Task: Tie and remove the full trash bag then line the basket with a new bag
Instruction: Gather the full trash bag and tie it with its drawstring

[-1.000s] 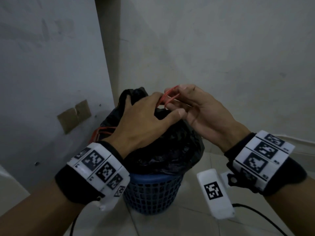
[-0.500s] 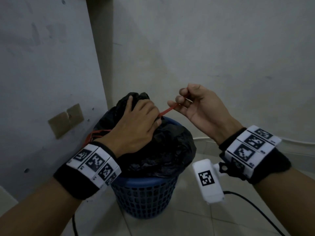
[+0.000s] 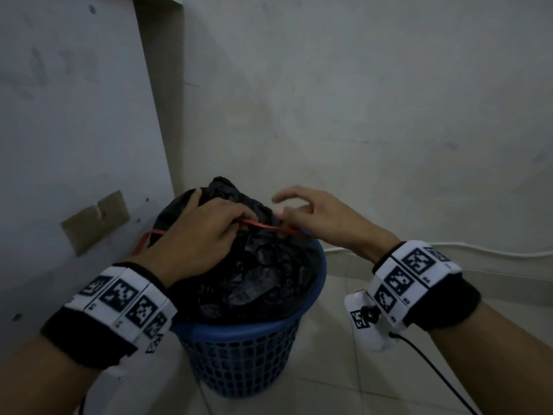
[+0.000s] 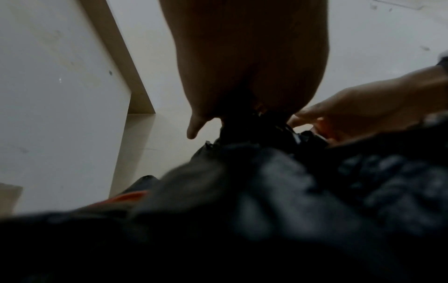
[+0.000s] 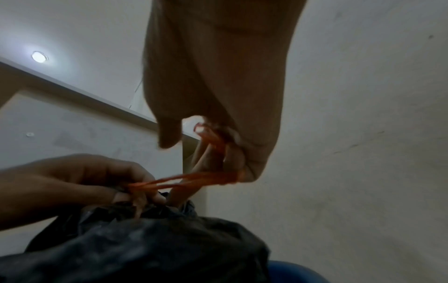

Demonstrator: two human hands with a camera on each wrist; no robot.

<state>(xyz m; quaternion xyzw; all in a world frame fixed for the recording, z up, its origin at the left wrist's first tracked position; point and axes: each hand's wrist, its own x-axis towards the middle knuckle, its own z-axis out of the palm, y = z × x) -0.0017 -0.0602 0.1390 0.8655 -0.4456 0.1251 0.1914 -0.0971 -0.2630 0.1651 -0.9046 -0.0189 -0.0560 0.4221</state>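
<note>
A full black trash bag (image 3: pixel 260 274) sits in a blue mesh basket (image 3: pixel 242 351) in a wall corner. My left hand (image 3: pixel 206 232) grips the gathered neck of the bag (image 4: pixel 244 122) and pins one end of a red drawstring (image 3: pixel 263 225) there. My right hand (image 3: pixel 311 220) holds the other end of the red drawstring (image 5: pixel 206 179), stretched taut to the right over the bag (image 5: pixel 145 245). The string loops around my right fingers (image 5: pixel 247 172). Another red loop (image 3: pixel 146 239) hangs at the basket's left rim.
Walls close in behind and to the left of the basket; a panel with brown tape patches (image 3: pixel 95 220) stands at the left. A white cable (image 3: pixel 478 253) runs along the wall base at right. Pale tiled floor (image 3: pixel 329 369) lies in front.
My right hand has dropped and moved right, pulling the red drawstring out low and taut across the bag top. My left hand has stayed clamped on the bag's neck.
</note>
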